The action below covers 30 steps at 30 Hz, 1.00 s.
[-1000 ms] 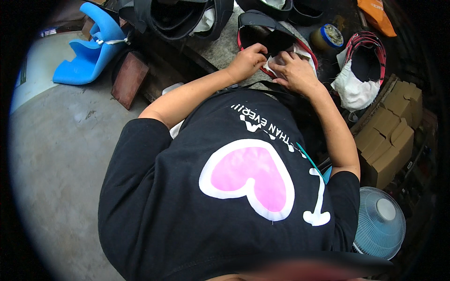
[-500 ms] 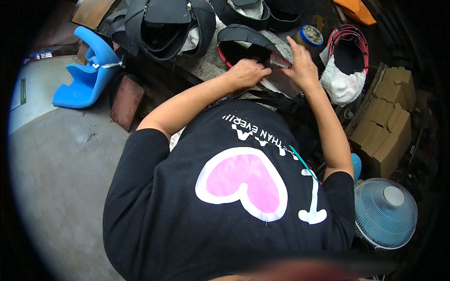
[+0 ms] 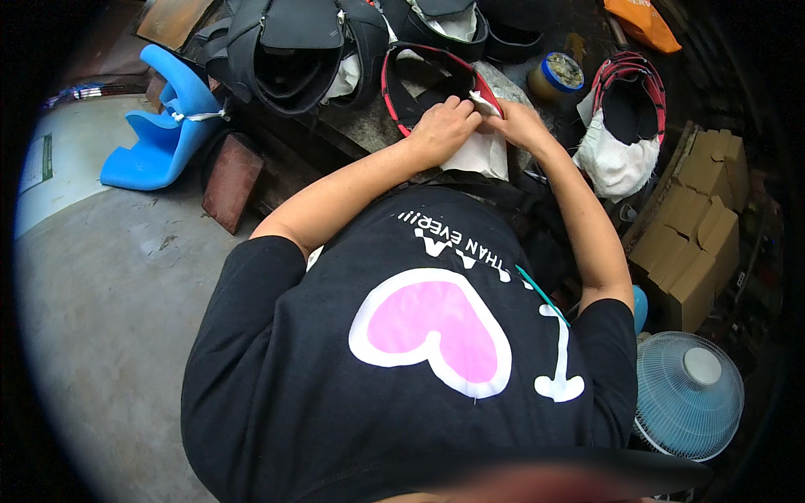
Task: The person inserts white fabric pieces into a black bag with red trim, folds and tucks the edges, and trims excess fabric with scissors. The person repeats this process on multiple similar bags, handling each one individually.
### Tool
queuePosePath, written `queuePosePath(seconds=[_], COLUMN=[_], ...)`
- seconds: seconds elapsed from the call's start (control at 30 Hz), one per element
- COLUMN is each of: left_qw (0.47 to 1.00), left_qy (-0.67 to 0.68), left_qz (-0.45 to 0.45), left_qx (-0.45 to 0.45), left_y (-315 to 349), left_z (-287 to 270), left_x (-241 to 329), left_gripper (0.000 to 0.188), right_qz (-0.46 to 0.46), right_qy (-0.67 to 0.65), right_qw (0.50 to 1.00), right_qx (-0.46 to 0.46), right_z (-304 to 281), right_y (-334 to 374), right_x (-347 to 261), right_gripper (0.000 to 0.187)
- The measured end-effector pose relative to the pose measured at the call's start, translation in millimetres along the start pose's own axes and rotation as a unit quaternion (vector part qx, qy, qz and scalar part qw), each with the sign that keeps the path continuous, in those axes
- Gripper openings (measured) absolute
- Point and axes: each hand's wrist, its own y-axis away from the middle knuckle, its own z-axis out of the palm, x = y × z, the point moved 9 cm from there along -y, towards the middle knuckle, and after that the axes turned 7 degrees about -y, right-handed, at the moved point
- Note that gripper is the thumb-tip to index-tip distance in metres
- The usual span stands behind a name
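Note:
A black shoe upper [image 3: 436, 74] with a red edge and white lining stands open at the front of the bench. My left hand [image 3: 447, 131] is closed over its near rim, fingers curled inward. With thumb and fingers, my right hand [image 3: 518, 126] pinches the red edge on the right side, where a bit of white lining [image 3: 485, 104] folds out. Below both hands a white lining flap [image 3: 478, 155] hangs toward my shirt. To the right lies a second shoe upper [image 3: 622, 142], black and red with a white cloth toe. The fingertips of my left hand are partly hidden.
Behind the upper is a jar with a blue rim [image 3: 558, 74]. More black uppers [image 3: 302, 50] crowd the back left. A blue plastic piece [image 3: 163, 126] tied with string sits at left. Cardboard boxes [image 3: 692, 226] and a fan [image 3: 689, 394] stand at right; an orange bag [image 3: 644, 23] lies behind.
My right hand has gone from spread fingers to a pinch on the edge. The upper has turned, showing more red rim and its opening. My left hand has shifted slightly on it.

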Motion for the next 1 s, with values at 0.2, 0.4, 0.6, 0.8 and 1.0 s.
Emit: queuePosePath(seconds=[0.2,0.4,0.6,0.8,1.0], left_qw=[0.998,0.985,0.985,0.972,0.971], left_qy=[0.034,0.109,0.025,0.167,0.113], left_qz=[-0.021,-0.091,-0.01,-0.094,-0.212], left_qx=[-0.044,-0.093,-0.17,-0.138,0.003], left_y=[-8,-21,-19,-22,-39], left_z=[7,10,11,13,9], left_x=[-11,-23,-11,-29,-49], left_gripper=[0.026,0.044,0.054,0.028,0.031], right_qz=[-0.052,-0.077,-0.171,-0.053,-0.039], right_qy=[0.099,0.113,0.073,-0.091,-0.038], right_qw=[0.985,0.974,0.966,0.99,0.994], right_qx=[0.128,0.183,0.177,0.096,0.097], right_z=[-38,-50,-47,-26,-25], right_y=[16,9,3,-3,-4], right_x=[-39,-31,-36,10,7], right_gripper=[0.032,0.025,0.022,0.018,0.019])
